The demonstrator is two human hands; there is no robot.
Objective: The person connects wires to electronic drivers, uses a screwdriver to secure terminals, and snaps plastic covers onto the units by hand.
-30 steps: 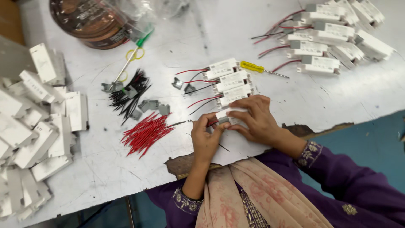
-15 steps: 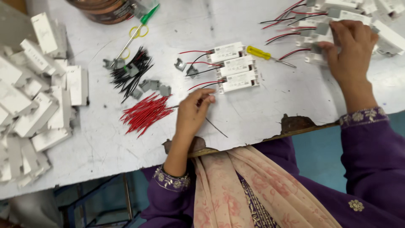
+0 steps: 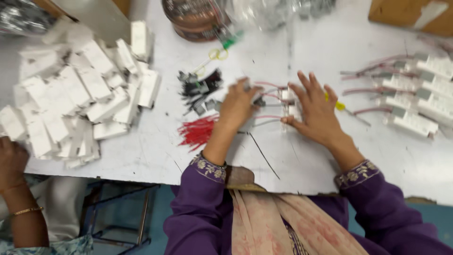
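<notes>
A few small white modules (image 3: 289, 103) with red and grey leads lie on the white table (image 3: 155, 146) in front of me. My right hand (image 3: 317, 113) lies flat on them with its fingers spread. My left hand (image 3: 237, 106) is curled over the leads at their left side; blur hides what its fingers grip. A bundle of red wires (image 3: 198, 132) lies just below and left of my left hand. Black wire pieces and small grey parts (image 3: 200, 89) sit above that.
A big heap of white casings (image 3: 80, 99) fills the left. Wired white modules (image 3: 417, 97) lie at the right, with a yellow-handled screwdriver (image 3: 340, 106) beside my right hand. Scissors (image 3: 214, 54) and a round tin (image 3: 196, 19) lie at the back. Another person's hand (image 3: 12, 160) is at the lower left.
My right hand came back from the wired pile at the far right and now lies on the middle modules. My left hand moved up onto their leads. The view shifted right.
</notes>
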